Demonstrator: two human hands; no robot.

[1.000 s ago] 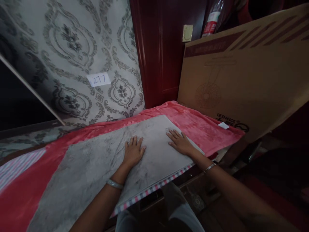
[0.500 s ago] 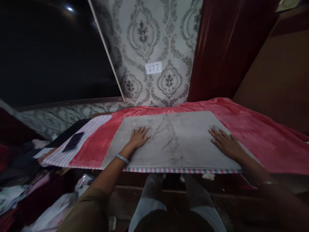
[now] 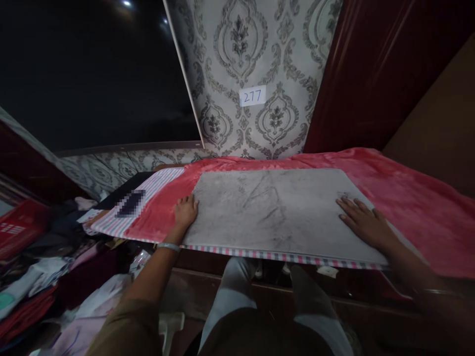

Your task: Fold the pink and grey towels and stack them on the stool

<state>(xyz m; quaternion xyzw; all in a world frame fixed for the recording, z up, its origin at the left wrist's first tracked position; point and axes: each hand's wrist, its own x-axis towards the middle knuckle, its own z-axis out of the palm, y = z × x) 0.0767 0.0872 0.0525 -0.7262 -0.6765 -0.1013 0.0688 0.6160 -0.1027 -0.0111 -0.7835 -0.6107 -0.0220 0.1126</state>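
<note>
A grey plush cloth [image 3: 256, 212] with creases and darker smudges in its pile lies spread out before me. My left hand [image 3: 186, 211] rests palm down at its left edge, partly over the red blanket [image 3: 159, 212] underneath. Toward the cloth's right edge, my right hand [image 3: 363, 221] lies flat with fingers stretched and apart. Neither hand holds anything. Below the blanket a checked, striped cloth [image 3: 115, 217] shows at the left end and along the front edge.
A dark phone [image 3: 130, 203], blurred out, lies on the striped cloth. Behind stand a large black screen [image 3: 92, 74] and a patterned wall with a "277" paper label [image 3: 253, 96]. Piled clothes [image 3: 85, 277] fill the lower left. A dark red panel [image 3: 363, 64] rises at the right.
My left hand has slid left from on the grey cloth to its left edge. My right hand stays flat near the right edge. The view has shifted somewhat left.
</note>
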